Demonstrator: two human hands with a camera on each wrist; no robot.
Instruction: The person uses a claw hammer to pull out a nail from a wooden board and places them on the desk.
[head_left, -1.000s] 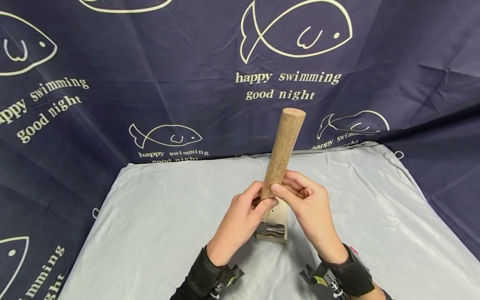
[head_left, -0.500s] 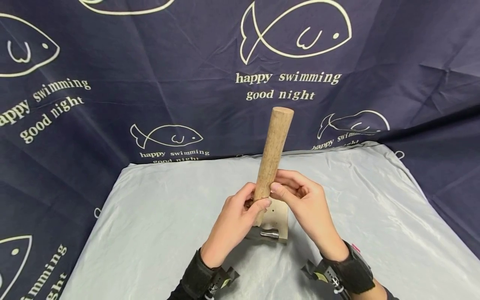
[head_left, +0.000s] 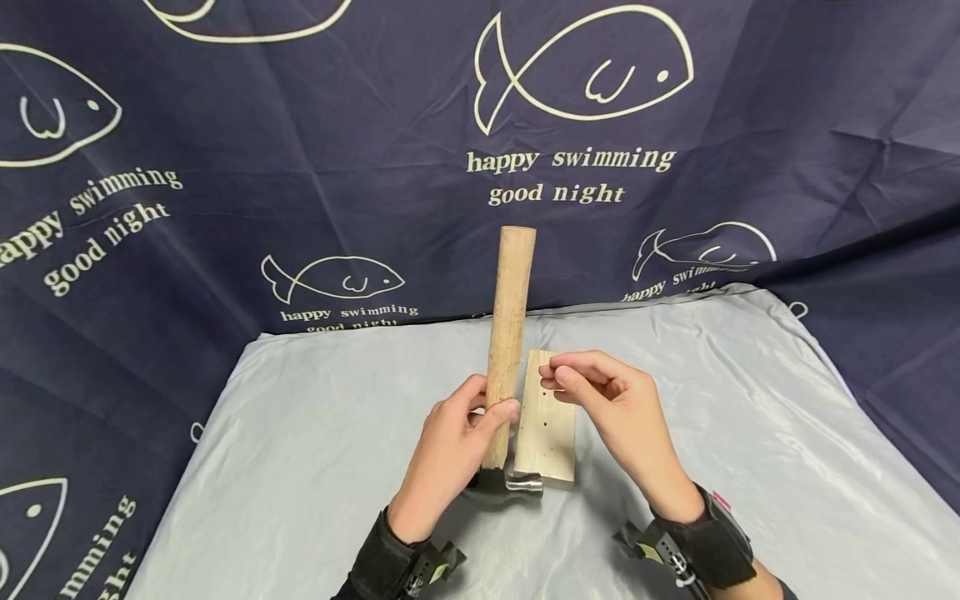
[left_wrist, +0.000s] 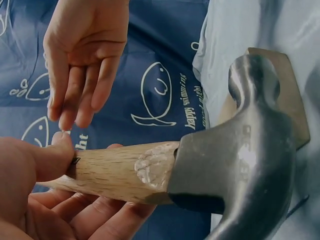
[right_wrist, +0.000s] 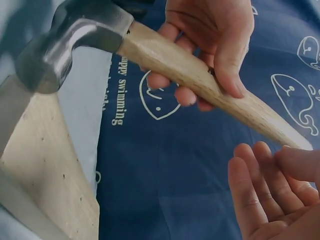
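Observation:
My left hand [head_left: 453,450] grips a claw hammer [head_left: 510,317] low on its wooden handle, with the handle pointing up and the steel head [left_wrist: 250,150] at the bottom. To the right of it my right hand [head_left: 618,408] hovers, apart from the handle, its fingers loosely bent and the thumb near them; I see nothing between them. In the right wrist view those fingers [right_wrist: 252,185] look fairly straight. Behind and below the hands a pale wooden block [head_left: 551,442] with several small dark holes lies on the cloth. The right hand covers part of its far end.
A light grey cloth [head_left: 337,433] covers the table. Dark blue fabric [head_left: 420,125] printed with fish and lettering stands behind it and along the sides. Each wrist wears a black strap [head_left: 705,542] with a small device.
My left hand has carried the hammer left and tipped its handle more upright. The right hand, earlier at the handle, is now apart from it. More of the wooden block shows.

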